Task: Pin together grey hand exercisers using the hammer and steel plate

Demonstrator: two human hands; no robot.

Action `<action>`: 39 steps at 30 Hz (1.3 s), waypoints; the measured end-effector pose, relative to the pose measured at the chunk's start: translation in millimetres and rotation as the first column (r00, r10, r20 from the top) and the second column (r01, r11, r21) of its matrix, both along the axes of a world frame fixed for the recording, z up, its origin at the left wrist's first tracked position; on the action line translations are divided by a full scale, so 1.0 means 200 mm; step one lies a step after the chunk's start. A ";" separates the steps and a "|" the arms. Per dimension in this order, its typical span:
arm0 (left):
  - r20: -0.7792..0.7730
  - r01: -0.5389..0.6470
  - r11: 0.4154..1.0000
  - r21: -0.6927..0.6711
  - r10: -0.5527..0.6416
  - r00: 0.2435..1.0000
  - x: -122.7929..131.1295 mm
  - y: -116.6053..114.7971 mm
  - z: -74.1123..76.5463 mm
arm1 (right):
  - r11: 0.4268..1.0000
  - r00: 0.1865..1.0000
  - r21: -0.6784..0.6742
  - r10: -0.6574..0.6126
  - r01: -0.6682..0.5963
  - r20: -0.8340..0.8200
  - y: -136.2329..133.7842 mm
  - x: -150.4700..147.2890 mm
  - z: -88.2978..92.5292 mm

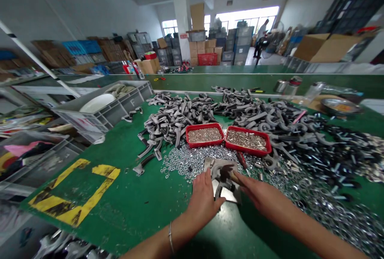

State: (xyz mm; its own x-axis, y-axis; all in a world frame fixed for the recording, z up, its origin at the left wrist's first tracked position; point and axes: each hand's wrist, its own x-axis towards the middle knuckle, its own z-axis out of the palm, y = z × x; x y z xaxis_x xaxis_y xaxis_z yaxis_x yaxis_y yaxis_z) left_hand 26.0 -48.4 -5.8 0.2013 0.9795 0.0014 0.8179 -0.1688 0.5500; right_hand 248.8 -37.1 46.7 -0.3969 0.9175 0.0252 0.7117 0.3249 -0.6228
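Note:
My left hand (204, 195) rests at the left of a small metal plate (232, 196), its thumb and fingers around a curved grey-and-black metal part (220, 190). From the right, my right hand (253, 189) reaches over the same plate with its fingers bent together at the part's upper end. Something dark lies at those fingertips, and what they pinch is hidden. A small metal cylinder (212, 163) stands at the plate's far edge. Just beyond are loose washers (183, 159) and a red-handled tool (241, 160).
Two red trays (205, 144) (248, 152) of small metal pieces stand ahead. Behind them spread heaps of grey curved parts (177, 115). Black-headed bolts (327, 159) and metal rings (336, 211) cover the right. A grey crate (120, 109) sits left. Far back stands a person (261, 37).

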 end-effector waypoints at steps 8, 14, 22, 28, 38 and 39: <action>0.235 0.054 0.989 -0.137 -0.020 0.972 0.00 0.14 0.12 | 0.887 0.936 -0.308 -0.349 0.343 0.036 -0.11 0.39 -0.16; 0.316 0.001 0.990 -0.142 0.045 0.948 -0.16 0.22 0.15 | 0.978 0.919 0.113 -0.205 0.177 0.337 0.21 0.31 -0.10; 0.121 0.131 0.985 0.107 -0.144 0.982 -0.11 0.04 0.07 | 0.926 0.831 0.110 -0.373 0.361 0.412 0.48 -0.03 -0.19; 0.025 0.099 0.993 0.066 -0.101 0.995 0.01 0.08 0.05 | 0.911 0.880 0.099 -0.413 0.400 0.234 0.41 0.05 -0.04; 0.073 0.085 0.996 0.011 -0.086 0.994 -0.08 0.11 -0.02 | 0.898 0.678 -0.355 -0.431 0.260 -0.595 0.20 -0.27 -0.25; 0.069 0.083 0.997 0.004 -0.083 0.994 -0.07 0.11 -0.02 | 0.897 0.678 -0.356 -0.433 0.261 -0.594 0.20 -0.27 -0.26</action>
